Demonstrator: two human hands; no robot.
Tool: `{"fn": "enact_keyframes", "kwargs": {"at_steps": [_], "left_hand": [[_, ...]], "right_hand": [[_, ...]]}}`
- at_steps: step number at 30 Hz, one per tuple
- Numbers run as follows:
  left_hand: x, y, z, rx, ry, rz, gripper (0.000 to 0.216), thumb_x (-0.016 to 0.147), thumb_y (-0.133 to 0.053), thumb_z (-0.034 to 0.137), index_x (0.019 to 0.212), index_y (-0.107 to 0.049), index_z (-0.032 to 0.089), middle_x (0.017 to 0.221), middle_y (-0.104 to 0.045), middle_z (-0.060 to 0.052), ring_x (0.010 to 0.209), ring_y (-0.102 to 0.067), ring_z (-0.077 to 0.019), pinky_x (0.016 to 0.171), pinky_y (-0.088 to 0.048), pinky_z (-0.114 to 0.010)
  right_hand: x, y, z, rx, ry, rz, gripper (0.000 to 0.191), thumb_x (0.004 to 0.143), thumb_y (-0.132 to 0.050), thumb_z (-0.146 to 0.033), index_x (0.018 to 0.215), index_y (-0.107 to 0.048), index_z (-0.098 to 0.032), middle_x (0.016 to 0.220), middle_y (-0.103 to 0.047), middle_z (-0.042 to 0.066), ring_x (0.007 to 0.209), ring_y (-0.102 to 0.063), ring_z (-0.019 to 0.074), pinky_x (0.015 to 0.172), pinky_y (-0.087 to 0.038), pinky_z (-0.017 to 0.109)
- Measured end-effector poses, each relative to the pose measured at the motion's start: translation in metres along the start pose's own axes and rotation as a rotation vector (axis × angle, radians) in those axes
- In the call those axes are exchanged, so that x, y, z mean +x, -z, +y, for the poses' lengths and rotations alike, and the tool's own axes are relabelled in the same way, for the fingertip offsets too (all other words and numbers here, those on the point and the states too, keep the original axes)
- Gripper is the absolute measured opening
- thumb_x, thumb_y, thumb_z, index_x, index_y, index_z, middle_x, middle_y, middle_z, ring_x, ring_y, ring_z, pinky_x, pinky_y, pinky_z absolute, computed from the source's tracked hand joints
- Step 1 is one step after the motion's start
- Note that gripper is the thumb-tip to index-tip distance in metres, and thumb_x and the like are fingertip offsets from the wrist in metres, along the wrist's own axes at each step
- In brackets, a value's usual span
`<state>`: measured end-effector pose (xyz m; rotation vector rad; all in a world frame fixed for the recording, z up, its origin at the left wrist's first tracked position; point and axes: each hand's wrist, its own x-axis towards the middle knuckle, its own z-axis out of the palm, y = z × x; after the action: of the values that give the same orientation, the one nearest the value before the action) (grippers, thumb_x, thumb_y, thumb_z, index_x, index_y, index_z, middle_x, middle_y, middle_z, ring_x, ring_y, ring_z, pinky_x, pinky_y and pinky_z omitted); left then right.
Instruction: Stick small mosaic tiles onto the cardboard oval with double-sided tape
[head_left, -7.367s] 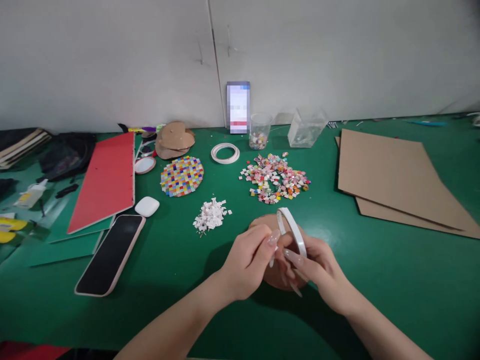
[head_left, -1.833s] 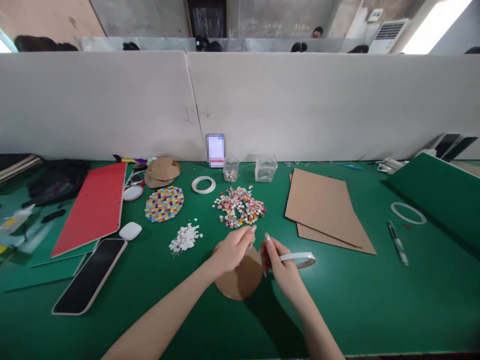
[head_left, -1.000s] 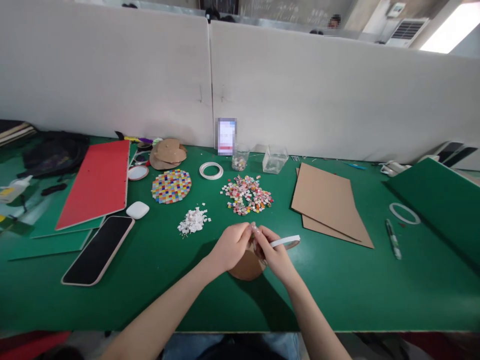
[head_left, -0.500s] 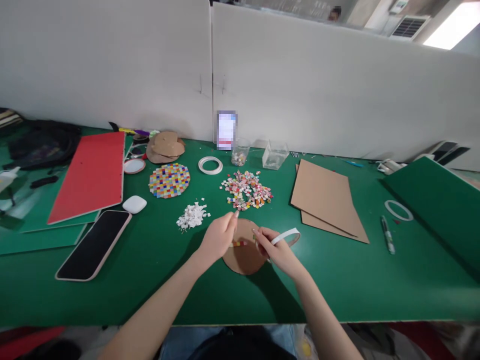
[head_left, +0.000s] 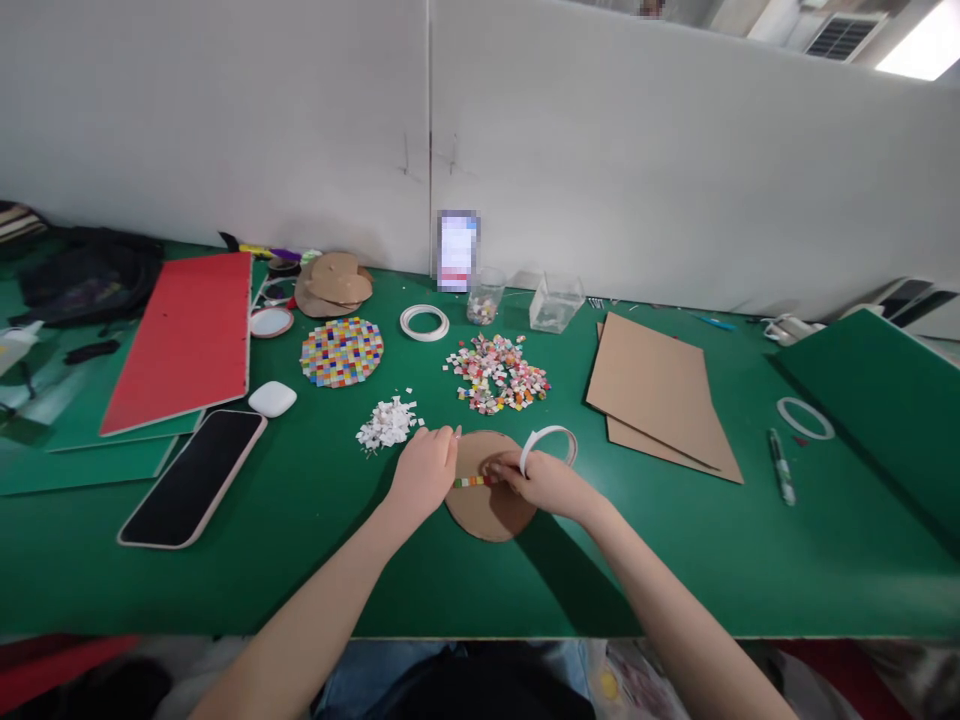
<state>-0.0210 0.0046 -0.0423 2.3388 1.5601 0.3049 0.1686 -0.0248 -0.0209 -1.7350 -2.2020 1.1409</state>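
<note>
A round cardboard disc lies on the green table in front of me, with a short row of coloured square tiles across its middle. My left hand is closed at the disc's left edge; whatever its fingers hold is hidden. My right hand carries a roll of white tape hooked on it, and its fingertips press down at the right end of the tile row. Whether a tile is under those fingertips cannot be seen. Behind the disc lies a loose pile of coloured tiles, and white paper scraps sit left of it.
A tile-covered disc, a tape roll and clear containers stand farther back. Cardboard sheets and a pen are right. On the left lie a phone, a white case and a red board.
My right hand has moved left and down onto the disc, at the tile row, with the tape roll still on it. My left hand has shifted slightly left, uncovering more of the row.
</note>
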Motion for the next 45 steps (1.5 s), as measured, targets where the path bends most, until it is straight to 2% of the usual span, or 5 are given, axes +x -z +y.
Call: {"fn": "enact_keyframes", "kwargs": {"at_steps": [6, 17, 22, 34, 45], "left_hand": [[0.002, -0.009, 0.004, 0.150, -0.041, -0.018, 0.036, 0.096, -0.028, 0.023, 0.080, -0.058, 0.012, 0.074, -0.063, -0.011, 0.079, -0.056, -0.0255, 0.064, -0.037, -0.033], [0.002, -0.012, 0.006, 0.234, -0.049, 0.008, 0.035, 0.096, -0.028, 0.023, 0.080, -0.058, 0.013, 0.073, -0.064, -0.011, 0.080, -0.057, -0.0263, 0.064, -0.037, -0.033], [0.002, -0.013, 0.006, 0.244, -0.040, 0.018, 0.035, 0.096, -0.028, 0.023, 0.080, -0.058, 0.013, 0.074, -0.064, -0.010, 0.079, -0.057, -0.0261, 0.064, -0.037, -0.034], [0.002, -0.014, 0.007, 0.241, -0.010, 0.020, 0.035, 0.096, -0.028, 0.024, 0.081, -0.058, 0.014, 0.074, -0.064, -0.010, 0.081, -0.057, -0.0251, 0.065, -0.036, -0.033], [0.002, -0.017, 0.007, 0.242, 0.007, 0.033, 0.036, 0.096, -0.026, 0.023, 0.083, -0.058, 0.013, 0.075, -0.062, -0.011, 0.082, -0.056, -0.0262, 0.066, -0.036, -0.034]], "right_hand": [[-0.003, -0.005, -0.007, -0.191, -0.104, 0.028, 0.030, 0.093, -0.037, -0.025, 0.096, -0.066, -0.016, 0.090, -0.071, 0.011, 0.084, -0.065, 0.0237, 0.069, -0.040, 0.028], [-0.003, -0.013, -0.013, -0.307, -0.202, 0.051, 0.034, 0.096, -0.031, -0.028, 0.096, -0.063, -0.015, 0.090, -0.071, 0.012, 0.079, -0.066, 0.0219, 0.058, -0.037, 0.026], [-0.004, -0.013, -0.015, -0.321, -0.196, 0.042, 0.032, 0.096, -0.032, -0.028, 0.096, -0.063, -0.018, 0.093, -0.071, 0.009, 0.084, -0.066, 0.0205, 0.063, -0.039, 0.025], [-0.005, -0.024, -0.021, -0.427, -0.265, 0.080, 0.036, 0.096, -0.028, -0.027, 0.100, -0.063, -0.017, 0.090, -0.070, 0.013, 0.080, -0.068, 0.0234, 0.059, -0.040, 0.026], [-0.006, -0.034, -0.019, -0.470, -0.220, 0.112, 0.032, 0.093, -0.032, -0.025, 0.099, -0.063, -0.016, 0.090, -0.069, 0.014, 0.074, -0.067, 0.0223, 0.056, -0.039, 0.025]]}}
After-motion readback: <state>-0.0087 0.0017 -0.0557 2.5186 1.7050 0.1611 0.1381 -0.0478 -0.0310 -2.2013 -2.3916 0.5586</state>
